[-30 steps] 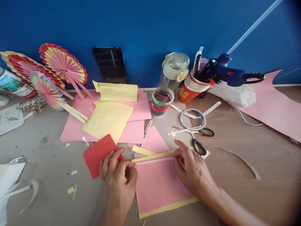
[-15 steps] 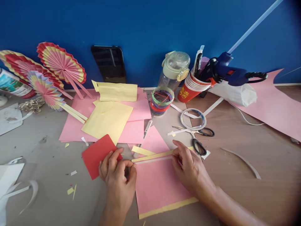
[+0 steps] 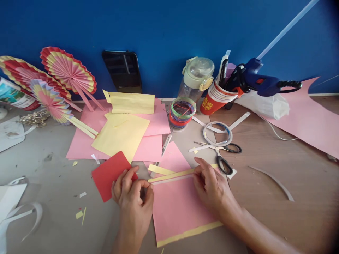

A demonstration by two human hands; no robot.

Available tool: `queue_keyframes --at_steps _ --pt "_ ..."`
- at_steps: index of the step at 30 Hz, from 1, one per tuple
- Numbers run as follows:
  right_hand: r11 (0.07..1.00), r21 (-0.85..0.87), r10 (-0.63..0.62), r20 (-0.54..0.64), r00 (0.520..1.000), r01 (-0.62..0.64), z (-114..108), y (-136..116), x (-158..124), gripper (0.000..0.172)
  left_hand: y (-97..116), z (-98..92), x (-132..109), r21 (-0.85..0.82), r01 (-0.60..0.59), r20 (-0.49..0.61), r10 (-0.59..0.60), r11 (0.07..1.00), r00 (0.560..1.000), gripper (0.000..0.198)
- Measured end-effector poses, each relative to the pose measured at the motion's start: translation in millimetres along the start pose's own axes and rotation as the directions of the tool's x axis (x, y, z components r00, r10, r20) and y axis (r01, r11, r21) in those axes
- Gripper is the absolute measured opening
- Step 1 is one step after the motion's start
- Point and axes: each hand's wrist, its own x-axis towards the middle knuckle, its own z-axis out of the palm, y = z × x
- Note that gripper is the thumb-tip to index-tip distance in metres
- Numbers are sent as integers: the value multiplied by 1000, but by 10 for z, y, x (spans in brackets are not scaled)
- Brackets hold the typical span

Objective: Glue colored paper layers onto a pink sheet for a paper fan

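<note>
A pink sheet (image 3: 177, 208) lies at the front centre, with a yellow border along its near edge. Along its far edge runs a yellow strip (image 3: 172, 175) beside a white band. My left hand (image 3: 134, 201) pinches at the left end of that far edge, thumb and index finger together; its other fingers rest over a red paper (image 3: 111, 176). Toward the right end of the same edge, my right hand (image 3: 210, 187) has its thumb and fingers bent together at the strip. What lies between its fingertips is hidden.
Black-handled scissors (image 3: 224, 164) and a tape roll (image 3: 217, 134) lie beyond my right hand. Farther back stand a bottle (image 3: 197, 77), red cups (image 3: 215, 100) holding a glue gun (image 3: 262, 83), and paper fans (image 3: 70, 74). Yellow sheets (image 3: 122, 134) cover pink paper.
</note>
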Motion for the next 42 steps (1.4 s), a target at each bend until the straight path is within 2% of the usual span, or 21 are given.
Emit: queue_keyframes --at_steps 14,33,42 --pt "1000 25 1 -7 1000 0 57 47 -28 45 -13 9 10 9 -33 -44 33 999 998 17" --pt "997 -57 -52 -5 999 52 65 20 -21 40 -51 21 -9 44 -2 23 1 999 1000 10" --pt "994 -102 -31 0 1000 31 63 -4 -1 35 -51 11 -11 32 48 72 -50 998 996 6"
